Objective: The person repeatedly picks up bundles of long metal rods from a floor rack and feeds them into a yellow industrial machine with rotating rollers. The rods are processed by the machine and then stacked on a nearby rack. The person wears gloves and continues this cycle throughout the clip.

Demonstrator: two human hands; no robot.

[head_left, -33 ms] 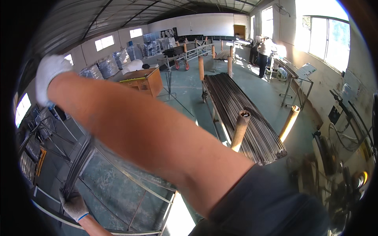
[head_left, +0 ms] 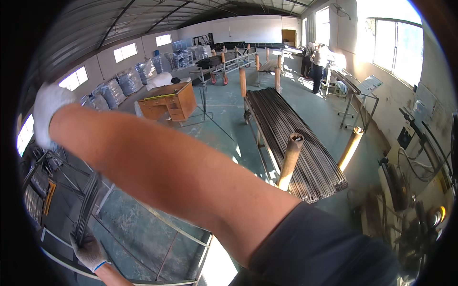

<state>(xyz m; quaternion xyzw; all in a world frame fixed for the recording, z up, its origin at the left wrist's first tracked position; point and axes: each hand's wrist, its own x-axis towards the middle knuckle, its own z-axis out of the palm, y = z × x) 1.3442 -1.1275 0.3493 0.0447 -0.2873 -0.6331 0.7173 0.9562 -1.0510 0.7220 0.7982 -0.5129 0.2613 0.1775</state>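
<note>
My left hand (head_left: 89, 250), in a pale knitted work glove with a blue cuff edge, is closed round a bundle of thin dark metal rods (head_left: 88, 205) at the lower left. The bundle rises from that hand and its upper part passes out of sight behind my right forearm. My right arm reaches across the view from the lower right. At its end, my right hand (head_left: 51, 112), in a white glove, is raised at the upper left; its fingers are hidden and slightly blurred, so their grip does not show.
A metal frame (head_left: 179, 221) stands below my right arm. Long dark rods (head_left: 291, 143) lie on a rack between upright posts (head_left: 290, 162). A wooden desk (head_left: 179, 102) and wrapped stacks (head_left: 129, 82) stand farther back. Machinery (head_left: 400, 205) is at right; people (head_left: 318, 64) work beyond.
My right hand and forearm have moved down and slightly left, uncovering more of the desk. The upper part of the rod bundle shifted a little left; my left hand keeps its hold.
</note>
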